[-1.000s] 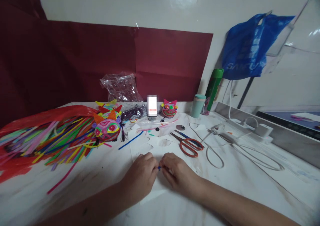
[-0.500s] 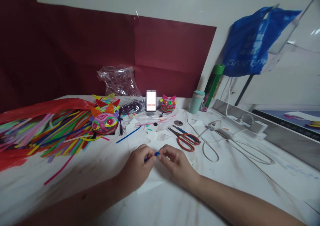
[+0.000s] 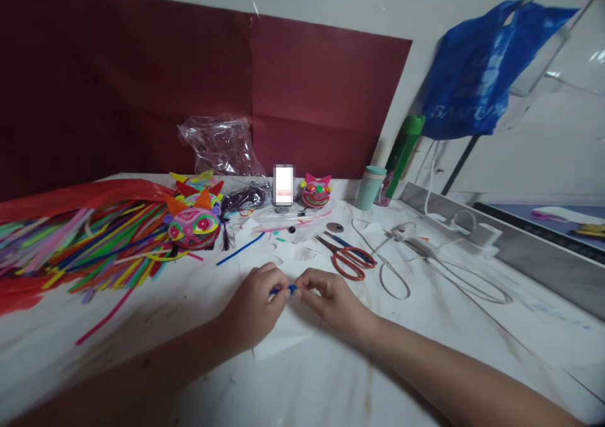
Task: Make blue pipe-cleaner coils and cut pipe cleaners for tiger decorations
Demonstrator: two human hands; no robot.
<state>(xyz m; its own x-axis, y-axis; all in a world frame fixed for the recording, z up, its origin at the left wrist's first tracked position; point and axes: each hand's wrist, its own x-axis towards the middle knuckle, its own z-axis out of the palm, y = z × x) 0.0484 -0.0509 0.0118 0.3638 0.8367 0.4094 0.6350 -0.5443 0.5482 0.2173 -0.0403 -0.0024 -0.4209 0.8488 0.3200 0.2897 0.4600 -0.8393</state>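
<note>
Blue piece [image 3: 292, 289] is before the person, between the fingertips of both hands. Left hand [image 3: 255, 302] is nearly closed, pinching one end; right hand [image 3: 336, 302] has thumb and forefinger almost together on the other end. For so small a piece, I judge, light pinch and short turns are better. Coloured strips [image 3: 108, 250] spread at ten o'clock from it; scissors [image 3: 334, 250] at two and cable [image 3: 400, 298] at three could hinder outward movement.

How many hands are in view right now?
2: the left hand and the right hand, meeting above the white paper, with a small blue piece between their fingertips.
</note>
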